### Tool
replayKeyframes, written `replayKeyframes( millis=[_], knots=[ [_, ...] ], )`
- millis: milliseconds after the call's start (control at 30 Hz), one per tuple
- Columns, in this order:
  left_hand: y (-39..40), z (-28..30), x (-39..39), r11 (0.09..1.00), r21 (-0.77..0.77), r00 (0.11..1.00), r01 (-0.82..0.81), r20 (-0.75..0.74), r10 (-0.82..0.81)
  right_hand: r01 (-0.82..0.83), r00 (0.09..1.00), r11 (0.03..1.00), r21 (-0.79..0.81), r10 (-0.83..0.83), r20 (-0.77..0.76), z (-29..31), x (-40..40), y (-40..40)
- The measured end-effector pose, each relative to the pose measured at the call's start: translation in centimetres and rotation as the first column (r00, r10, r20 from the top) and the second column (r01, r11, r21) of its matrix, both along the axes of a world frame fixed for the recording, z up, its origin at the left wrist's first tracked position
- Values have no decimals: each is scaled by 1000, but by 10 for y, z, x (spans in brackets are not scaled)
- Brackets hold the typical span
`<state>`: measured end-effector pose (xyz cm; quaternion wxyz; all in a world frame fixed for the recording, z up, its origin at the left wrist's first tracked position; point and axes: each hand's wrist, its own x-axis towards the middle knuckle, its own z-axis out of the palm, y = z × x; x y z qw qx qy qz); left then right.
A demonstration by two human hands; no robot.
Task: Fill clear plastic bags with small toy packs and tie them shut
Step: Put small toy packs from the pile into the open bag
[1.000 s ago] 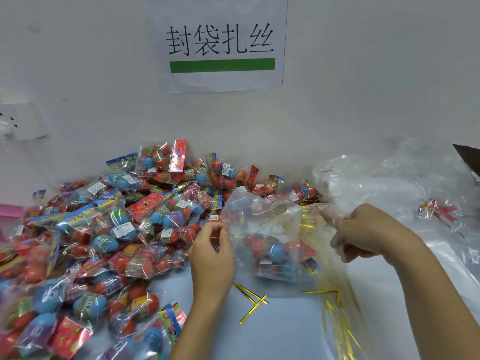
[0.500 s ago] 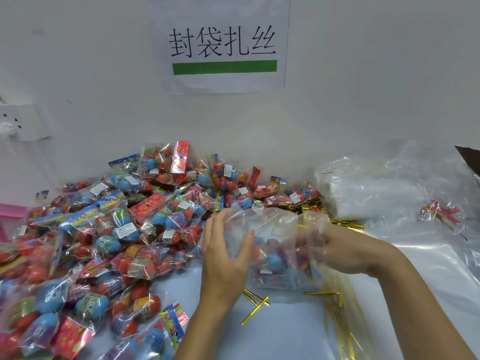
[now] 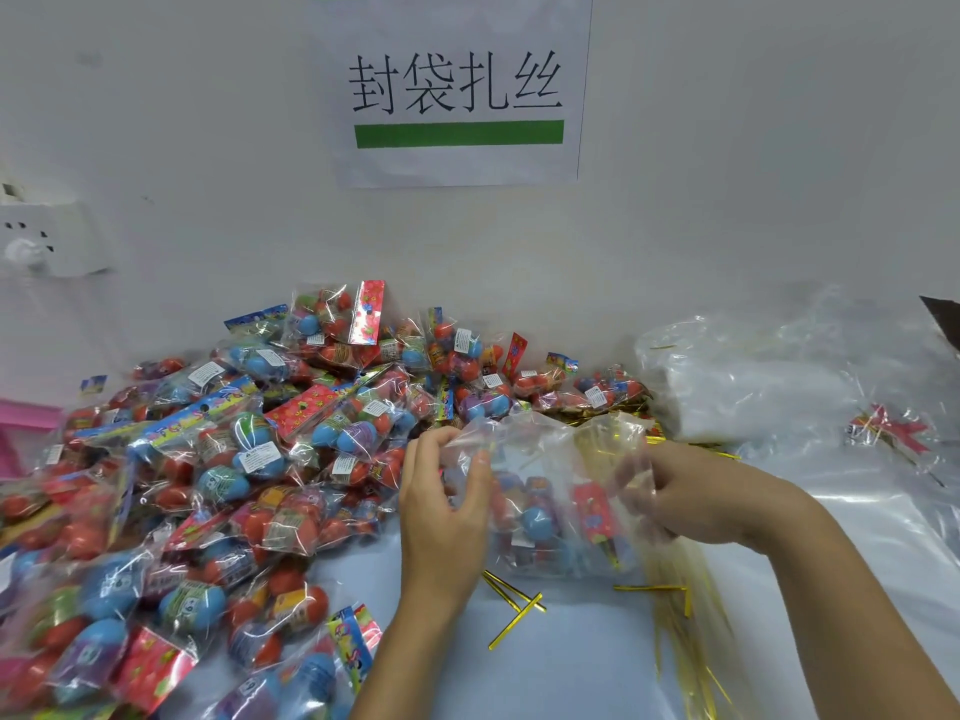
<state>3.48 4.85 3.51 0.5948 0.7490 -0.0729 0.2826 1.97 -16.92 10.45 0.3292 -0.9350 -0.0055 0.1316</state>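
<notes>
Both hands are up at the mouth of a clear plastic bag (image 3: pixel 550 491) standing on the desk (image 3: pixel 571 662) in the middle of the scene, near the person. The left hand (image 3: pixel 441 511) has its fingers curled and pinches the bag's top left edge between thumb and fingertips. The right hand (image 3: pixel 691 496) grips the top right edge, its fingers bent in behind the film, so they show only blurred through the plastic. The two hands are apart, with the bag's opening stretched between them. Inside the bag sit several toy packs (image 3: pixel 540 522), red and blue.

To the left and far side, a big heap of small toy packs (image 3: pixel 234 459) covers the desk up to the wall. Gold twist ties (image 3: pixel 514 610) lie loose on the desk just near of the bag, and a sheaf of more ties (image 3: pixel 685 646) lies under the right forearm. On the right is a stack of empty clear bags (image 3: pixel 753 387). A paper sign (image 3: pixel 457 90) with a green bar hangs on the far wall, and a wall socket (image 3: pixel 47 241) is at the far left.
</notes>
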Motion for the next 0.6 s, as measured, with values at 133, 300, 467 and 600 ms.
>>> replayKeyframes(
  millis=[133,300,467,600],
  knots=[
    [0,0,0,1000,-16,1000,10,-4,-10,61,997,992,108,-56,-50,-10,3,12],
    [1,-2,1,999,-22,999,41,-4,-41,21,1000,995,101,-22,3,-14,8,25],
    [1,-2,2,1000,0,1000,29,-7,-29,109,991,941,321,-128,40,-21,10,31],
    [2,-3,3,1000,-22,1000,20,-9,-21,147,977,857,494,-204,64,-25,15,33]
  ],
)
